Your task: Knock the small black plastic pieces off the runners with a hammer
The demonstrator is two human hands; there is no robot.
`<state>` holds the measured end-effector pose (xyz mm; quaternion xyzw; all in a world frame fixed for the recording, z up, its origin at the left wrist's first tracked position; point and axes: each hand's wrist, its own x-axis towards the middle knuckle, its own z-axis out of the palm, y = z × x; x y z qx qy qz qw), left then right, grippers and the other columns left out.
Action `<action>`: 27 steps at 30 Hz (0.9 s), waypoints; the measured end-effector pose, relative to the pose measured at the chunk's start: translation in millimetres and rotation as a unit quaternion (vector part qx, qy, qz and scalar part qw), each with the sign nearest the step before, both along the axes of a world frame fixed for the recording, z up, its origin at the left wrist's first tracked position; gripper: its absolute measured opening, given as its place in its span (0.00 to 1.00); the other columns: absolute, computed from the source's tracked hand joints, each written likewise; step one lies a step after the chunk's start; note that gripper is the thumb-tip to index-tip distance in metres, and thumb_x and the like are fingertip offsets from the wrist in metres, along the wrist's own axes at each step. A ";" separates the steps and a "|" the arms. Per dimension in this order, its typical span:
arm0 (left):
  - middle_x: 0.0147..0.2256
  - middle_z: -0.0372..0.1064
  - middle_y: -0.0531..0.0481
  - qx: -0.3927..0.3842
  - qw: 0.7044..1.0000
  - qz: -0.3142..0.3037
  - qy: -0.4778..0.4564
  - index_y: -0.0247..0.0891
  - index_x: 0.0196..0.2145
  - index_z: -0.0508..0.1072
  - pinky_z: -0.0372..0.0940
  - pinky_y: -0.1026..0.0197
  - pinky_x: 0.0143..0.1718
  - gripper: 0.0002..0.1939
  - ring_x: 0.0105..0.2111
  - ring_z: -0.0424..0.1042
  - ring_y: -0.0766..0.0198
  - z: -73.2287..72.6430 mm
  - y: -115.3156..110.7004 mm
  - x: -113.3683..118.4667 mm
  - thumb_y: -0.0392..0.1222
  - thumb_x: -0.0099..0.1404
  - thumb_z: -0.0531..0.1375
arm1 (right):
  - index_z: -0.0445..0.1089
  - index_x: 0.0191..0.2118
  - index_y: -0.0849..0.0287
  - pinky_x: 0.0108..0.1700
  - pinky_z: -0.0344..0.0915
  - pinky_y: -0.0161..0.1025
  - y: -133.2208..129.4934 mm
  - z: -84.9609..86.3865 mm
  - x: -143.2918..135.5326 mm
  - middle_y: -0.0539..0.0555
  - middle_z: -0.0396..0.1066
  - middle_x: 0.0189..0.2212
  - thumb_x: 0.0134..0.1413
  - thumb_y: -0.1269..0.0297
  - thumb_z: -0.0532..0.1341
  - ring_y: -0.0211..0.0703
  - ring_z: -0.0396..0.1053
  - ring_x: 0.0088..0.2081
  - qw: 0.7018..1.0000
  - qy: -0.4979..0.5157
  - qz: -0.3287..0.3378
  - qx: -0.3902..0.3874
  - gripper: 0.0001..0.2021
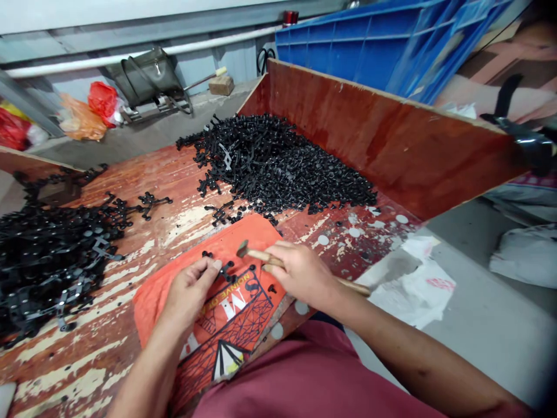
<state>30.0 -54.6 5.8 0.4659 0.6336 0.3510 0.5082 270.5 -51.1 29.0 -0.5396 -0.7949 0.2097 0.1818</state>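
My right hand (296, 270) is wrapped round the wooden handle of a small hammer (256, 253), its head pointing left above an orange printed cloth (243, 232). Pinched in the fingers of my left hand (191, 284) is a small black jointed linkage piece (226, 271), resting on or just over the cloth. My fingertips partly cover it. A loose black pin (272, 288) lies on the cloth below my right hand. Behind the cloth spreads a large heap of black linkages and pins (278, 162). Another pile of black linkages (56, 249) lies at the left.
The worn red-brown tabletop (130, 302) has a tall wooden side board (391, 133) at the right. Beyond that stands a blue plastic crate (348, 52). A green bag (150, 75), plastic bags (89, 113) and a wooden block (221, 85) line the back. Another person (517, 75) is partly visible at right.
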 end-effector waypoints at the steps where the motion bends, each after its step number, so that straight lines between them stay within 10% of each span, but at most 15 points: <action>1: 0.21 0.56 0.59 -0.015 0.999 0.022 -0.037 0.37 0.30 0.74 0.49 0.68 0.21 0.21 0.19 0.50 0.73 4.2 -4.6 -4.7 0.60 0.55 0.66 | 0.73 0.35 0.57 0.35 0.61 0.34 3.2 -0.5 -7.6 0.50 0.74 0.34 0.61 0.67 0.60 0.39 0.72 0.34 0.999 -0.037 0.019 0.003 0.05; 8: 0.22 0.55 0.60 -0.071 0.978 0.096 -0.171 0.38 0.34 0.74 0.50 0.70 0.22 0.17 0.20 0.48 0.75 29.5 -44.7 -34.2 0.51 0.52 0.71 | 0.74 0.34 0.58 0.30 0.58 0.37 18.6 4.8 -39.4 0.54 0.75 0.33 0.59 0.69 0.59 0.44 0.72 0.31 0.985 -0.145 0.089 0.016 0.06; 27: 0.20 0.48 0.63 -0.032 0.964 0.202 -0.170 0.37 0.28 0.69 0.47 0.72 0.16 0.19 0.17 0.42 0.77 18.2 -68.3 -74.0 0.52 0.52 0.71 | 0.76 0.43 0.51 0.32 0.59 0.37 9.3 3.4 -81.4 0.49 0.78 0.37 0.57 0.70 0.59 0.43 0.73 0.35 0.989 -0.071 0.130 0.027 0.11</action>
